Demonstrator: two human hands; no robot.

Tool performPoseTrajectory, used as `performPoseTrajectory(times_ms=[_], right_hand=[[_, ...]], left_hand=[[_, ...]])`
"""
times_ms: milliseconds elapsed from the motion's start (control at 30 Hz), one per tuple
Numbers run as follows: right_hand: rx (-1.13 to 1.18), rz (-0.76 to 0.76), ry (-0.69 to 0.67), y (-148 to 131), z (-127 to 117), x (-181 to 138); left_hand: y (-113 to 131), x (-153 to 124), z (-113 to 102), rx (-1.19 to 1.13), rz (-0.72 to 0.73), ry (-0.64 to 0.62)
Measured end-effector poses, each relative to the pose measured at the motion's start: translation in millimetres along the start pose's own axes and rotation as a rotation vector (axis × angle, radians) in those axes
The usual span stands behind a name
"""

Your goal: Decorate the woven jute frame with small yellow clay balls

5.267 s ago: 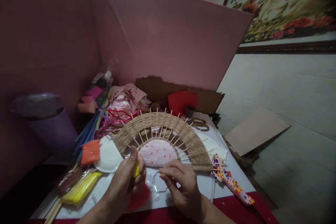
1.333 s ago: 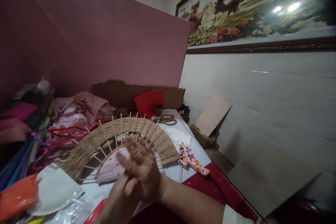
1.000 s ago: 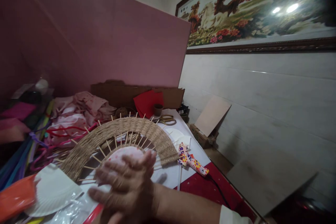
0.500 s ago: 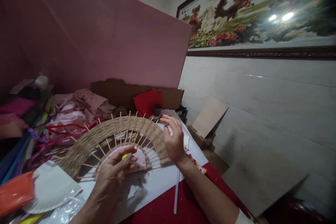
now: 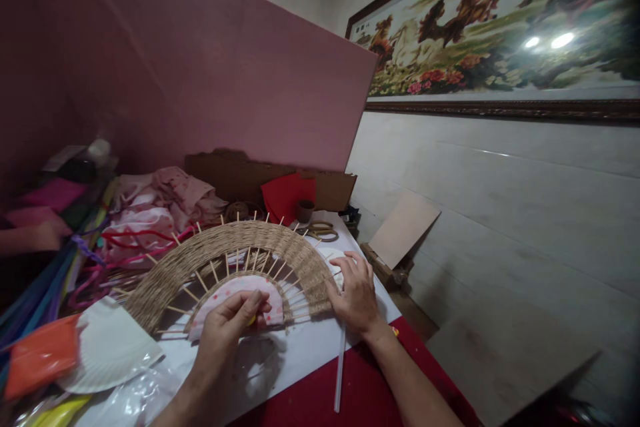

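A half-round woven fan (image 5: 240, 235) with thin wooden sticks lies on white paper. At its inner middle sits a half circle of pink spotted fabric (image 5: 227, 293). My left hand (image 5: 227, 330) is in front of this fabric, thumb and fingers pinched around a small yellow object (image 5: 251, 321) that is mostly hidden. My right hand (image 5: 356, 290) is at the fan's right end, thumb by the woven edge and fingers curved over a white round piece (image 5: 336, 256). A gap shows between its thumb and fingers. Below it lies a clear stick (image 5: 340, 373).
Scissors (image 5: 323, 231) and a small brown pot (image 5: 305, 211) stand behind the fan, near red sheets (image 5: 287, 197). At left are crumpled pink cloth (image 5: 185, 193), a white pleated paper fan (image 5: 113, 350) and an orange packet (image 5: 43, 355). Red cloth (image 5: 305, 393) covers the near table.
My right hand has come down and right from above the fan's edge, uncovering the scissors. My left hand's fingers have closed more tightly around the yellow object. The view has shifted slightly.
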State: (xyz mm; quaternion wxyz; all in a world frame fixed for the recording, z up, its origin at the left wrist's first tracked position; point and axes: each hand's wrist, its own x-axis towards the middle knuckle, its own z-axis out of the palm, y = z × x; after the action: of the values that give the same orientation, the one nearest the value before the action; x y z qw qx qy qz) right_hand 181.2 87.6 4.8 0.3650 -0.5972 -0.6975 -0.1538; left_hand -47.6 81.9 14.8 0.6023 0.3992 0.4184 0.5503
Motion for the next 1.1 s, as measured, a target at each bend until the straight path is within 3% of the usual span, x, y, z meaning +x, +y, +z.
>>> performPoseTrajectory(times_ms=[200,367,700,1100], right_hand=[[0.03,0.028,-0.023,4,5,1],[0.077,0.026,-0.039,5,6,0],[0.107,0.039,-0.036,5,8,0],[0.108,0.047,-0.045,6,9,-1]], left_hand=[[-8,4,-5,0.038,-0.005,-0.026],[-7,4,-3,-0.004,-0.024,0.045],[-11,7,-8,0.002,-0.036,-0.022],[-17,12,-12,0.028,-0.026,-0.011]])
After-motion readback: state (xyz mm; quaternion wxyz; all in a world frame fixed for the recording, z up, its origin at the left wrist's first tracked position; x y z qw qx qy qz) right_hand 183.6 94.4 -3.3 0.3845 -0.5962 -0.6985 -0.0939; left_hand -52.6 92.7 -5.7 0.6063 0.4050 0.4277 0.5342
